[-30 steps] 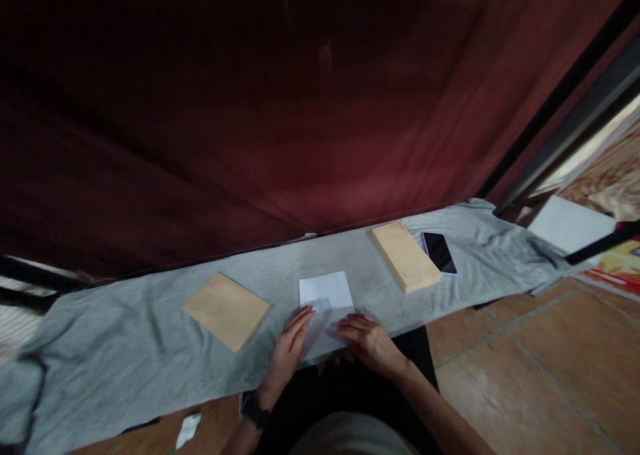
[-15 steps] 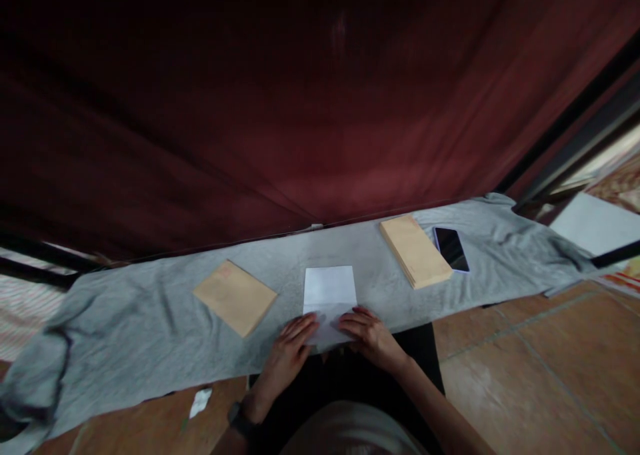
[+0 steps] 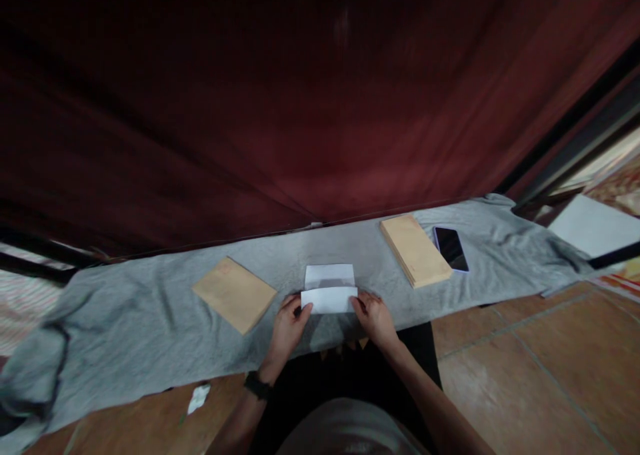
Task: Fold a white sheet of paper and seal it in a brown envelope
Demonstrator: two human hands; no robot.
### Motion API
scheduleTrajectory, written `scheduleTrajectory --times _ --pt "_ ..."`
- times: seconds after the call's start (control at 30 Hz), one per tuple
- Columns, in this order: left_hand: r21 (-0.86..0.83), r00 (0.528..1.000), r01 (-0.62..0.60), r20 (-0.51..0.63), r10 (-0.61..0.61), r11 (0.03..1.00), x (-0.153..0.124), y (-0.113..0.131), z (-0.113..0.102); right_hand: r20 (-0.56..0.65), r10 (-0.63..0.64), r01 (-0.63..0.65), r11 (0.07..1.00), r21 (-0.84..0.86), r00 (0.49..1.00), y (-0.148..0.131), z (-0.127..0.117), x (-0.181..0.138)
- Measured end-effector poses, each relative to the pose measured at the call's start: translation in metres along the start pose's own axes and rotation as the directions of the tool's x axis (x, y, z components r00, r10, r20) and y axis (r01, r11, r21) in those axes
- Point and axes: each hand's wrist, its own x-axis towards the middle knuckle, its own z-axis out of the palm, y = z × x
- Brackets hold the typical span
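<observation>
A white sheet of paper [image 3: 329,300] lies in front of me, its near part folded up and over toward the far part. My left hand [image 3: 290,318] pinches the left end of the folded part between thumb and fingers. At the right end, my right hand [image 3: 373,315] grips the same flap in a like way. To the left of my left hand rest brown envelopes [image 3: 235,294], set at a slant. A thicker stack of brown envelopes [image 3: 415,250] lies beyond my right hand.
Grey cloth [image 3: 165,315] covers the long narrow bench. A phone [image 3: 451,249] lies beside the right stack. Behind the bench hangs a dark red curtain [image 3: 320,122]. A white scrap [image 3: 199,398] is on the tiled floor [image 3: 540,362].
The sheet's near part has been lifted and folded away from me. Both hands moved slightly forward and went from lying on the paper to pinching the flap's ends.
</observation>
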Motion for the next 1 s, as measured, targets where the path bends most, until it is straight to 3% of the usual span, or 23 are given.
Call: scheduleTrajectory --times 0.23,0.5,0.77,1.0 --pt "0.284 0.98 0.176 0.036 -0.194 0.943 0.019 0.015 0.003 0.013 0.183 -0.177 0.964 -0.197 0.983 -0.015 -0.005 0.015" --pt "0.501 0.926 0.285 0.077 -0.371 0.817 0.039 0.033 0.004 -0.013 0.242 -0.238 0.938 -0.252 0.97 -0.017 -0.001 0.037" --pt "0.567 0.917 0.301 0.049 -0.396 0.767 0.05 0.039 0.008 -0.038 0.247 -0.248 0.929 -0.273 0.968 -0.016 0.001 0.05" --pt "0.561 0.932 0.289 0.019 -0.361 0.776 0.056 0.03 0.016 -0.038 0.257 -0.256 0.917 -0.305 0.966 -0.016 0.003 0.058"
